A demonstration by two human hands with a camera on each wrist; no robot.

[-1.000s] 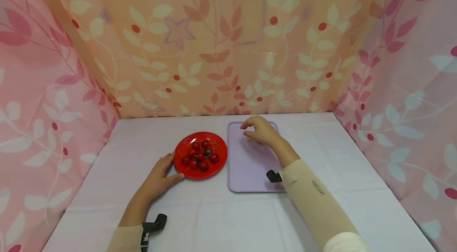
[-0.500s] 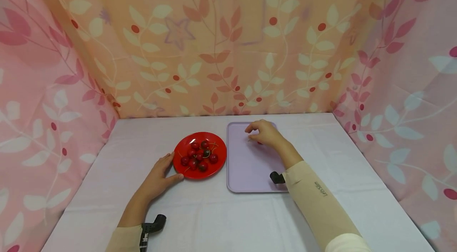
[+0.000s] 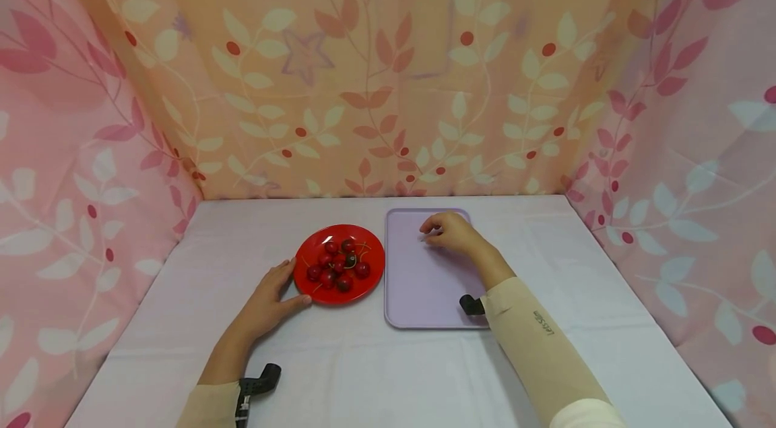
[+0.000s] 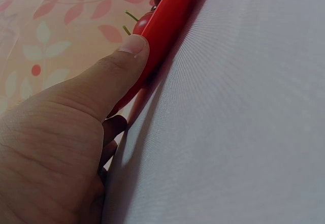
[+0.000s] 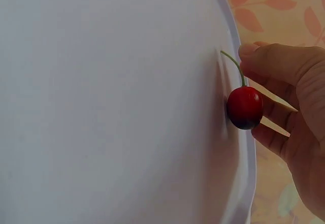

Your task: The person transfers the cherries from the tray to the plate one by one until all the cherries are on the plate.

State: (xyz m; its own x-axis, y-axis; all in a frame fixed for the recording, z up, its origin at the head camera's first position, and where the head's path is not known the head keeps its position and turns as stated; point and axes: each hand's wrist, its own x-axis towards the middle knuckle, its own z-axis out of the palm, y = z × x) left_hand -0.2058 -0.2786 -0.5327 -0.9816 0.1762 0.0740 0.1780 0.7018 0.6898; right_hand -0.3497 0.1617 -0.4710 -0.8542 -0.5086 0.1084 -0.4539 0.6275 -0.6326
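A red plate (image 3: 377, 283) bearing several dark-red cherries (image 3: 339, 267) stands on the white table. My left hand (image 3: 269, 303) holds the plate's near-left edge, thumb on the rim and the other fingers along its left side. My right hand (image 3: 455, 234) is over the upper part of a pale purple tray (image 3: 424, 300), its fingers loosely bent. In the right wrist view a single cherry (image 5: 245, 107) with a green stem is at the tray surface, just in front of the fingers, and the thumb stands apart from it. The head view hides this cherry beneath the hand.
The tray stands just right of the plate, nearly touching it. A floral curtain (image 3: 364, 111) closes off the back of the white table (image 3: 339, 374), and similar cloth hangs along both sides. A black camera mount is strapped to each wrist.
My right hand has moved slightly right and toward me over the tray. The left hand and the plate have stayed in place.
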